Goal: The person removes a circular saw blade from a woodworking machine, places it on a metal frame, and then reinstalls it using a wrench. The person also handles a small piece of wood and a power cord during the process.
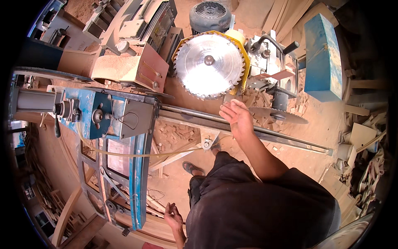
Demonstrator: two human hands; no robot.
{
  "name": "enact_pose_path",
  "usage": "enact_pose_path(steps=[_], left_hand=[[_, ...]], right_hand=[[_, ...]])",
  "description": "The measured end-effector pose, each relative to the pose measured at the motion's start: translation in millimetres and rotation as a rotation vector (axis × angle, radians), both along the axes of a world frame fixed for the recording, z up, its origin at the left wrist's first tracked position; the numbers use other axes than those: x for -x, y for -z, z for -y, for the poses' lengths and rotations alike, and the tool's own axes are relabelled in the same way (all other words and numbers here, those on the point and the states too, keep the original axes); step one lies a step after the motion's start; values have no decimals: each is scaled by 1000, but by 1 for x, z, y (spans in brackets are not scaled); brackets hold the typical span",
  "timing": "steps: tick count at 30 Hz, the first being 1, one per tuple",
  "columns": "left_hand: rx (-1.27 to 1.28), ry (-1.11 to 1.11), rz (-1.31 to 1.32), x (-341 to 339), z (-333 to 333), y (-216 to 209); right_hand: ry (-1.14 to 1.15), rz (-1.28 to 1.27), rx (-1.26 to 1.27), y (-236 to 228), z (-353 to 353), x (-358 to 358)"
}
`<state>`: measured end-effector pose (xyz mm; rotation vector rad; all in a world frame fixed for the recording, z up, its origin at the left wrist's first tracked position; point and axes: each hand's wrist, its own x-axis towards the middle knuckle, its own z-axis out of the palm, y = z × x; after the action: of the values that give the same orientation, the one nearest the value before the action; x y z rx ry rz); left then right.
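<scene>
Wood-littered workshop floor (172,178): blue metal frame (138,186) at left; your L hand (173,216) nearby, loosely open, empty; round silver toothed saw blade (207,75), apparently already mounted on hub (209,60); your R hand (238,118), half-open, just below. Steps left: can't tell.

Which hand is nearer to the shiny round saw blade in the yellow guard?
The right. The right hand is just below the saw blade's lower-right edge in the picture; the left hand is far lower, beside the person's body.
</scene>
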<state>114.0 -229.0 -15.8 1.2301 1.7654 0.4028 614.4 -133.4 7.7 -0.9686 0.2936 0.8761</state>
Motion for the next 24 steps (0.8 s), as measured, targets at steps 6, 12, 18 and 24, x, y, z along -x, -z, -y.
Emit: enact_pose_path(steps=[6, 12, 18, 24], left_hand=[[-37, -70, 52, 8, 11, 24], [-28, -128, 18, 7, 26, 24], [13, -228, 179, 12, 53, 40], [129, -485, 357, 14, 72, 45]], right_hand=[[-68, -135, -120, -8, -44, -20], [-106, -10, 58, -10, -58, -9], [-207, -17, 157, 8, -37, -18], [-325, 15, 237, 18, -30, -6]])
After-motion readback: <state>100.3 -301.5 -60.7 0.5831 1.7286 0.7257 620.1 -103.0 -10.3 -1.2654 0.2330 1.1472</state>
